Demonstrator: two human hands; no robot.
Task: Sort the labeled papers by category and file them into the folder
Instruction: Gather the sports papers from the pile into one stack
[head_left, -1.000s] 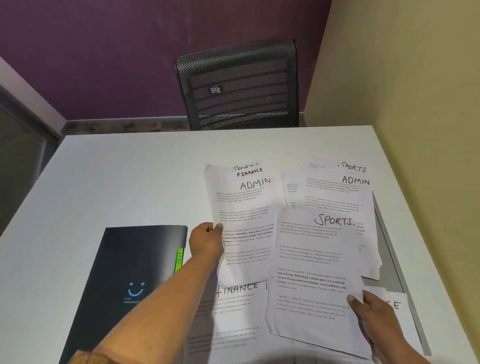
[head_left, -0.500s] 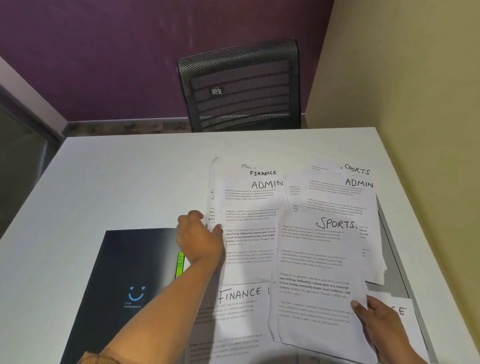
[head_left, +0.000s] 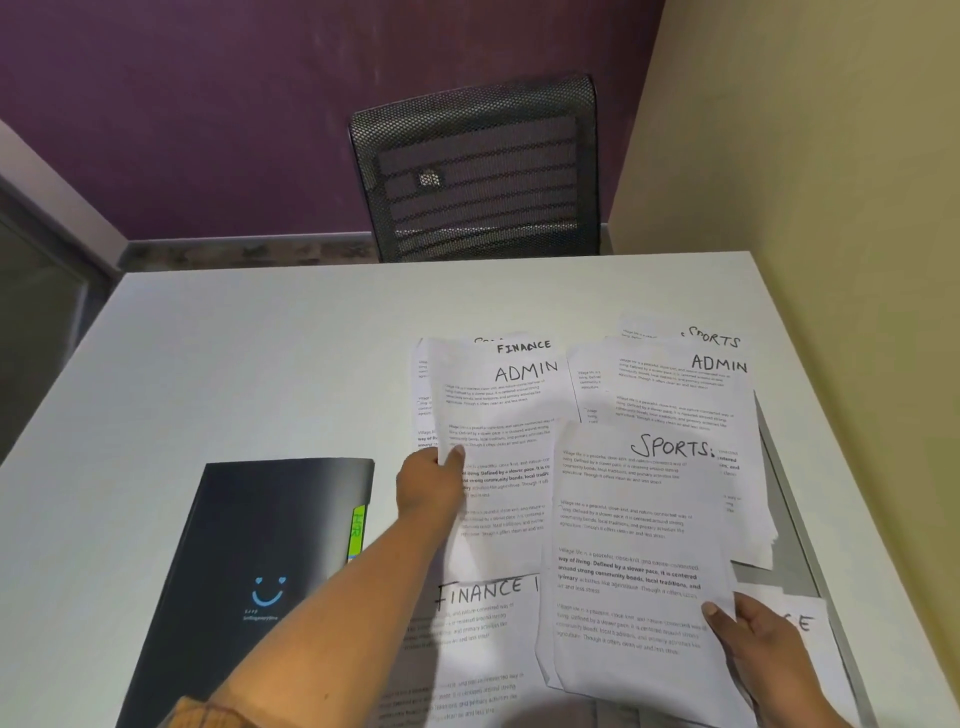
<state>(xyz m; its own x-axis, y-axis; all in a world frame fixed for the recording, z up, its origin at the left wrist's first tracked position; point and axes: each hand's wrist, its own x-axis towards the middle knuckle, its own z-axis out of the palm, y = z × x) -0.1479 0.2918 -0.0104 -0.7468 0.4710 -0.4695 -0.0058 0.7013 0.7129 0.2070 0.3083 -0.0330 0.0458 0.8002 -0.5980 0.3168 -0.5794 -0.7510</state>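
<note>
On white table (head_left: 260, 364) | left hand (head_left: 428, 486) pinching ADMIN sheet (head_left: 498, 467) | right hand (head_left: 753, 639) pinching creased SPORTS sheet (head_left: 634, 545)

My 2 hands are bare, with no rings, watch or gloves on them. My left hand (head_left: 428, 486) leads back along an uncovered forearm to the edge of an orange-brown knitted sleeve cuff (head_left: 195, 714). My right hand (head_left: 763, 649) shows no sleeve.
</note>
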